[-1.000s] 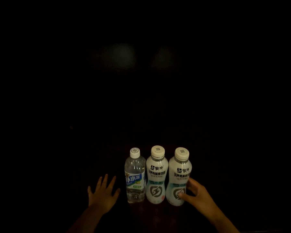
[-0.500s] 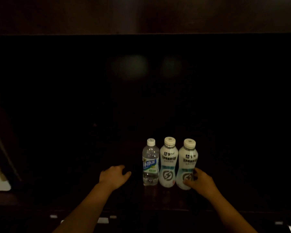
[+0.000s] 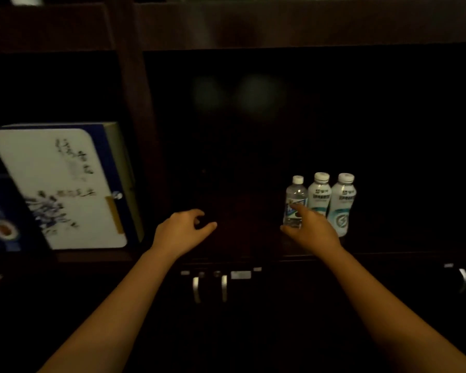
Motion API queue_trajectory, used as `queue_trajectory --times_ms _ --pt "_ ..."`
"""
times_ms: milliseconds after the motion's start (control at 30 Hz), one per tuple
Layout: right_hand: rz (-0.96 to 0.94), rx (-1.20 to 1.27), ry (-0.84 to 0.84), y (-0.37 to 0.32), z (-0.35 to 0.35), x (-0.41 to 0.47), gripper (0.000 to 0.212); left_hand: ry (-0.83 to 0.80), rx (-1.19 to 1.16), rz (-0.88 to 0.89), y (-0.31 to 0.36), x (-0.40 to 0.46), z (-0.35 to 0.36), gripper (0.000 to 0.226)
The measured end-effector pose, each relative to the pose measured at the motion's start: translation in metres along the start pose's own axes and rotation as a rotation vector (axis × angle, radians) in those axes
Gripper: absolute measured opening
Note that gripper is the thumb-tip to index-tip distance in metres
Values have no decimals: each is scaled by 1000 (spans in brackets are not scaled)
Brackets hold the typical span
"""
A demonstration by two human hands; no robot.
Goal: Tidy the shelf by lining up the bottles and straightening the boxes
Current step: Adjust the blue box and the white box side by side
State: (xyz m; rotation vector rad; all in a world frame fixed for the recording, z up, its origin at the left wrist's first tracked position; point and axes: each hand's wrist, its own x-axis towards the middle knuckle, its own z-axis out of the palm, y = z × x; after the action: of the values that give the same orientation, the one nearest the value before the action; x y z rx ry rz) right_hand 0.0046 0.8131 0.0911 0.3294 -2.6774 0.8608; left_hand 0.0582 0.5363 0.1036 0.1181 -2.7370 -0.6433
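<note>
Three bottles stand upright in a tight row on the dark shelf [image 3: 253, 238]: a clear water bottle [image 3: 295, 197], a white drink bottle [image 3: 319, 193] and a second white drink bottle [image 3: 343, 203]. My right hand [image 3: 311, 231] hovers in front of the clear bottle and the middle one with fingers loosely spread, holding nothing; whether it touches them is unclear. My left hand [image 3: 182, 232] floats over the bare shelf to their left, fingers curled, empty. A white and blue box [image 3: 62, 187] stands tilted in the left compartment.
A dark wooden divider [image 3: 135, 130] separates the box's compartment from the bottles' compartment. A second blue box [image 3: 0, 216] overlaps the first at the far left. Below the shelf are cupboard doors with metal handles [image 3: 210, 288]. The scene is very dim.
The view has pulled back and swung left, bringing the boxes into sight. My right hand left the rightmost bottle and shifted left in front of the clear bottle. My left hand curled.
</note>
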Motion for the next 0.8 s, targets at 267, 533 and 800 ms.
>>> queue_trajectory --times_ms 267,533,800 --pt "-128 -1 -93 -100 17 -28 69 47 -14 -1 -45 -46 -73 60" --pt "-252 36 -133 -176 63 -23 69 115 -31 -48 -103 -60 -102 58" --pt "-332 119 -176 -236 144 10 68 112 -36 -153 -192 -35 -128 60"
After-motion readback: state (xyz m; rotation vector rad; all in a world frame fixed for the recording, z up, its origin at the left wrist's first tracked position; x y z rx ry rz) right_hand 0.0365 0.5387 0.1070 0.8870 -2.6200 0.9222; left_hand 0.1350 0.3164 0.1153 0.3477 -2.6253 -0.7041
